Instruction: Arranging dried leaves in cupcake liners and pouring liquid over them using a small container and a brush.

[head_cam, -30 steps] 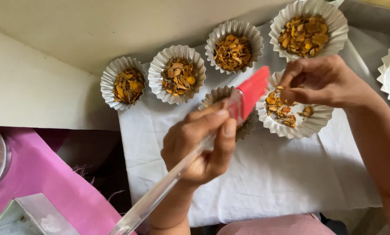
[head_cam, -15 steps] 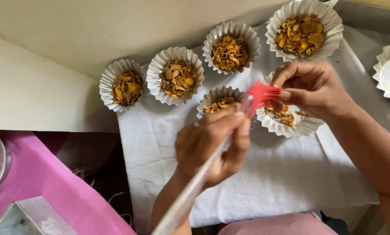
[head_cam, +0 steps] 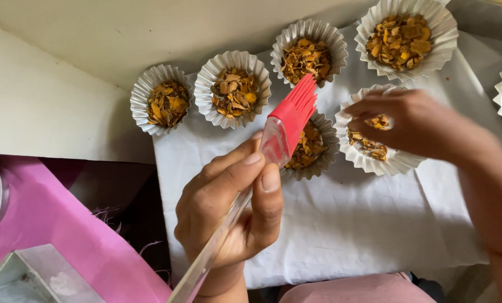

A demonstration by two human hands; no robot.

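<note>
My left hand (head_cam: 228,207) grips a brush (head_cam: 279,137) with a clear handle and red silicone bristles. The bristles point up over a paper cup (head_cam: 310,148) filled with orange-brown flakes. My right hand (head_cam: 413,123) hovers over another flake-filled paper cup (head_cam: 371,148), fingers pinched together; I cannot make out anything between them. Both cups stand on a white cloth (head_cam: 363,224).
Several more white fluted paper cups of flakes line the back: one at the left (head_cam: 164,104), one beside it (head_cam: 234,90), one further right (head_cam: 310,53), a large one (head_cam: 405,36). A pink cloth (head_cam: 54,224) and a metal tin (head_cam: 32,278) lie at the lower left.
My left hand tilted the brush more upright, its red head moving left and up. My right hand lifted slightly over its cup.
</note>
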